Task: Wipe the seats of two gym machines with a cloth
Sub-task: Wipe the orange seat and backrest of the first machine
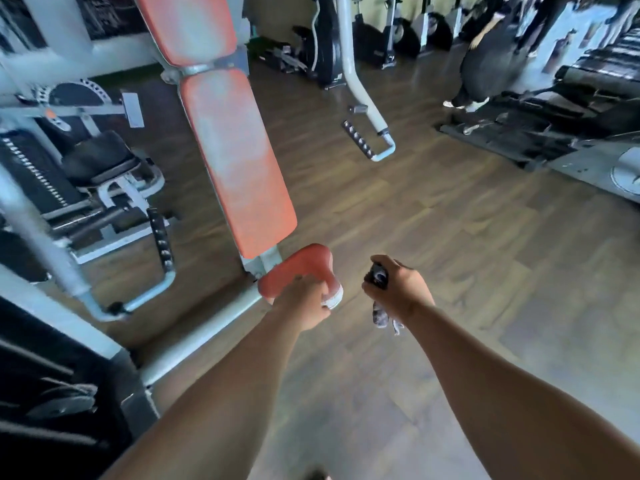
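Note:
A small orange seat (298, 268) sits at the foot of a long orange backrest (239, 168) on a grey-framed machine. My left hand (306, 299) rests on the seat's near edge, fingers curled over a white bit at its rim; what that bit is I cannot tell. My right hand (398, 289) hangs just right of the seat, shut on a dark and grey patterned cloth (381, 315) whose end dangles below the fist. A second machine with a black seat (100, 157) stands at the left.
Wooden floor (450, 254) spreads to the right. A grey handle bar (367, 133) hangs over it. Exercise bikes (329, 46) line the far wall. A person (485, 71) bends over near black treadmills (571, 109) at the right. A weight stack (34, 174) is at the left.

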